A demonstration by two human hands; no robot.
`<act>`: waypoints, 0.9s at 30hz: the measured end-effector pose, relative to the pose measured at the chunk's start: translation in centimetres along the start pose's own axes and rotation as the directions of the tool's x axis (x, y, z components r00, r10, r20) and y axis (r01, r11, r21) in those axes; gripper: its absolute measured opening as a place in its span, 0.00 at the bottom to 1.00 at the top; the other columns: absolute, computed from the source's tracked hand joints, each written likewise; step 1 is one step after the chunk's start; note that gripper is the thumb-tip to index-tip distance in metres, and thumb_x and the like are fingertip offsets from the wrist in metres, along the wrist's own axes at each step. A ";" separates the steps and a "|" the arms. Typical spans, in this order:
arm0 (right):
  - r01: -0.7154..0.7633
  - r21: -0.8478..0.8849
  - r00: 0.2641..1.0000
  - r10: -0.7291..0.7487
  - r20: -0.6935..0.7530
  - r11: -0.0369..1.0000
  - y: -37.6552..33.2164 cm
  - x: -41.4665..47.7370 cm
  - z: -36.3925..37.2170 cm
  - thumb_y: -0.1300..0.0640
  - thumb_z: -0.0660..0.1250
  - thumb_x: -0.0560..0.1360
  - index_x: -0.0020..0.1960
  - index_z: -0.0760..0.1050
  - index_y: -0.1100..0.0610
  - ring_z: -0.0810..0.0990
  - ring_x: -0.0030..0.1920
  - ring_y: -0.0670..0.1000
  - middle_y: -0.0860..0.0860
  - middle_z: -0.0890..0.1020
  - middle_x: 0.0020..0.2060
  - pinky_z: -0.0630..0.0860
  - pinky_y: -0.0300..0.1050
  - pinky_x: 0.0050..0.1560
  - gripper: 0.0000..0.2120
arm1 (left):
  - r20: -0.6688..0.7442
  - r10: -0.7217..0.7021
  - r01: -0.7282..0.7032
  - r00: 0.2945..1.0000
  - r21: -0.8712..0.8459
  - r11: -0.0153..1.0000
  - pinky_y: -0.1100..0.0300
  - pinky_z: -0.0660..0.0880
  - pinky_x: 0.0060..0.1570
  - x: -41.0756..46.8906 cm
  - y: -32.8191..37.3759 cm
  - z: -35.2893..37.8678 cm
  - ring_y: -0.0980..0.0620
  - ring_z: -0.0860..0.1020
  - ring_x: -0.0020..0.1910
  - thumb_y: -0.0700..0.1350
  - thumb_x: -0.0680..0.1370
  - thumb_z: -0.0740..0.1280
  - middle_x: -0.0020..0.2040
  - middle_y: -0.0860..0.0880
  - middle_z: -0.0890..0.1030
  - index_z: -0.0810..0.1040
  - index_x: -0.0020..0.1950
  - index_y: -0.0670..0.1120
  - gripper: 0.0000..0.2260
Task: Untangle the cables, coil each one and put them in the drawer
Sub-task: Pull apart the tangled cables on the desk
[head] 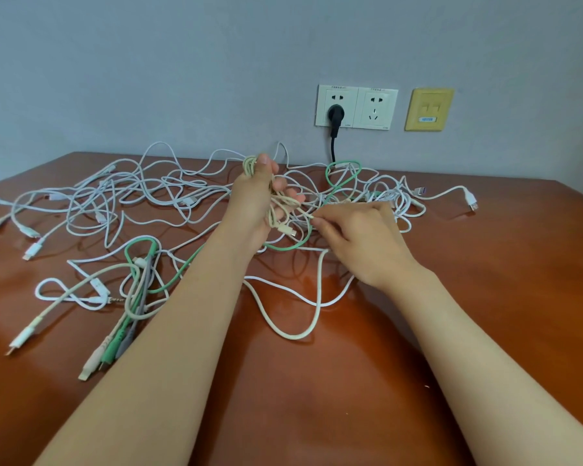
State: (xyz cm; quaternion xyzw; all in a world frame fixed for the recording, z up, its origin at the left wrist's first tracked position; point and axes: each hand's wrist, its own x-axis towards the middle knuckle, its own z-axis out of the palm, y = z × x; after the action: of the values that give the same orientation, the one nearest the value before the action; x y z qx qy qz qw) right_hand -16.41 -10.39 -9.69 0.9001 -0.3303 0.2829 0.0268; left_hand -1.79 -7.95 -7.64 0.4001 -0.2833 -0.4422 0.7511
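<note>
A snag looks the main risk above this glossy reddish-brown wooden tabletop [485, 297]. The thin cream cable [249, 167] being wound runs close across a mint-green cable [342, 173] and a sprawl of thin white charging cables [132, 193]. A firm pull on its free end could well drag those neighbours into the coil or tighten a knot. The loose turns could also spring off the fingers if the grip slackens, undoing the coil. The left hand [256, 196], raised over the heap, has fingers and thumb curled round several turns of the cream cable, with a small cream connector [285, 228] dangling below the palm. The right hand [360, 237], just beside it, has its fingers bent, with thumb and forefinger pinching a pale strand that appears to lead from that coil. Most cables lie uncoiled, spread wide across the tabletop. No drawer is in view. On the grey wall behind, 2 white wall sockets [355, 107], 1 carrying a black plug [335, 112], sit beside a yellow wall plate [428, 109].
</note>
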 end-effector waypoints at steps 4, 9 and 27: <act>0.001 0.021 1.000 -0.002 0.024 1.000 -0.3 0.0 -0.1 0.48 0.54 0.81 0.50 0.76 0.47 0.75 0.52 0.47 0.45 0.80 0.46 0.56 0.48 0.60 0.12 | 0.009 0.004 -0.005 1.000 0.042 0.999 0.70 0.61 0.18 0.2 0.3 -0.2 0.60 0.60 0.16 0.50 0.83 0.51 0.19 0.56 0.62 0.65 0.40 0.46 0.15; 0.027 -0.006 1.000 -0.027 -0.005 1.000 -0.2 0.0 -0.3 0.51 0.54 0.81 0.51 0.74 0.51 0.74 0.54 0.49 0.45 0.76 0.45 0.52 0.47 0.63 0.11 | -0.002 0.005 -0.005 1.000 -0.016 1.000 0.72 0.58 0.17 0.6 0.5 -0.5 0.60 0.58 0.15 0.50 0.84 0.50 0.18 0.56 0.61 0.64 0.39 0.46 0.15; 0.002 0.591 0.994 0.064 -0.090 0.806 -1.0 0.7 0.1 0.52 0.67 0.68 0.39 0.77 0.49 0.72 0.35 0.46 0.59 0.77 0.37 0.67 0.41 0.41 0.02 | 0.258 0.278 -0.372 0.925 0.760 0.533 0.61 0.64 0.33 -0.7 -0.4 0.8 0.57 0.67 0.28 0.48 0.80 0.61 0.28 0.54 0.69 0.69 0.32 0.51 0.16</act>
State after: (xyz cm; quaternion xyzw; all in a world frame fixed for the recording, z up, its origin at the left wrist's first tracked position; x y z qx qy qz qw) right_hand -15.35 -10.03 -9.28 0.8422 -0.2388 0.4188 -0.2415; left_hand -2.89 -7.73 -7.56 0.6084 -0.5588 -0.1416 0.5455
